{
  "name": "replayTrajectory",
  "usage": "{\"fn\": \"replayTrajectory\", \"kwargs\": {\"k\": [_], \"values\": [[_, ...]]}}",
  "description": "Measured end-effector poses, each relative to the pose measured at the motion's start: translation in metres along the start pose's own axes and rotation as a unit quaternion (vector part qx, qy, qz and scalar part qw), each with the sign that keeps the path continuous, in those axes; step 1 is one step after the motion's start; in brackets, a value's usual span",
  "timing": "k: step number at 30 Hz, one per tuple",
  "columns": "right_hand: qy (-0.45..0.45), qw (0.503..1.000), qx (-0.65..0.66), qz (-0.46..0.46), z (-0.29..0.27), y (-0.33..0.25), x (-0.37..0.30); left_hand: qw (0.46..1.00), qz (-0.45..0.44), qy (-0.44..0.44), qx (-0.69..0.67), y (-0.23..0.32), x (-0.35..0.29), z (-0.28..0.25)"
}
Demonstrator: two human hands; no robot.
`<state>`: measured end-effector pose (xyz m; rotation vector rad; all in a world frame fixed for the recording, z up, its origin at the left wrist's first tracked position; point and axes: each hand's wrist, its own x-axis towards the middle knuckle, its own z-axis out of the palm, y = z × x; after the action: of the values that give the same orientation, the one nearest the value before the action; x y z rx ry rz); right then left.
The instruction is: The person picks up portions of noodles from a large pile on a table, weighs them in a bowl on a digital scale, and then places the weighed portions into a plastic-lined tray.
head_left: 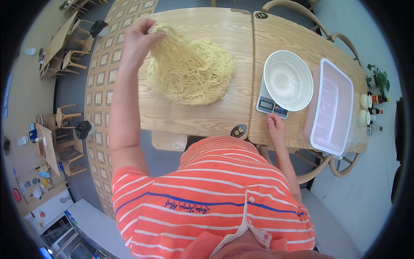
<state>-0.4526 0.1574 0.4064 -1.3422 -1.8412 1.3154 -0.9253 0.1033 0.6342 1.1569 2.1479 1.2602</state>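
A wide heap of pale yellow noodles (202, 80) lies on the wooden table (194, 118). At its far left edge my left hand (145, 34) is closed on a bunch of noodles, lifted above the heap, with strands trailing down into it. To the right, a white bowl (288, 77) sits on a small kitchen scale (277, 109) with a display and buttons at its front. My right hand (276, 124) is at the scale's front edge, fingers curled in and nothing visible in them. Inside the bowl I see only a whitish bottom.
A white perforated plastic basket (314, 105) stands right of the scale. Beyond it are sauce bottles (379, 99) and white jars (365, 102) along the wall, near a green plant (379, 79). Wooden chairs (297, 6) border the table. More tables and chairs (71, 114) stand across the floor at left.
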Motion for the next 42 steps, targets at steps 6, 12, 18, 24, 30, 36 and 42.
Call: {"fn": "replayTrajectory", "kwargs": {"k": [6, 12, 18, 24, 30, 36, 42], "values": [[-0.074, 0.987, -0.102, -0.103, 0.034, -0.054, 0.023, 0.975, 0.111, -0.107, 0.159, -0.054, -0.032, 0.048], [-0.133, 0.972, -0.142, -0.129, 0.056, -0.094, 0.037, 0.946, 0.068, -0.081, 0.306, -0.085, -0.053, 0.075], [-0.165, 0.946, -0.155, -0.23, 0.073, -0.125, 0.054, 0.985, -0.014, -0.084, 0.15, -0.073, -0.024, 0.063], [-0.142, 0.956, -0.12, -0.226, 0.076, -0.156, 0.079, 0.995, 0.06, -0.084, 0.005, 0.004, -0.005, -0.022], [-0.092, 0.936, -0.117, -0.32, 0.11, -0.207, 0.109, 0.977, 0.032, -0.206, 0.035, -0.027, -0.023, 0.037], [-0.1, 0.891, -0.236, -0.374, 0.158, -0.207, 0.139, 0.973, 0.028, -0.083, 0.214, -0.118, -0.008, 0.03], [-0.158, 0.879, -0.327, -0.31, 0.196, -0.218, 0.154, 0.946, -0.002, -0.13, 0.297, -0.117, 0.019, 0.043]]}}
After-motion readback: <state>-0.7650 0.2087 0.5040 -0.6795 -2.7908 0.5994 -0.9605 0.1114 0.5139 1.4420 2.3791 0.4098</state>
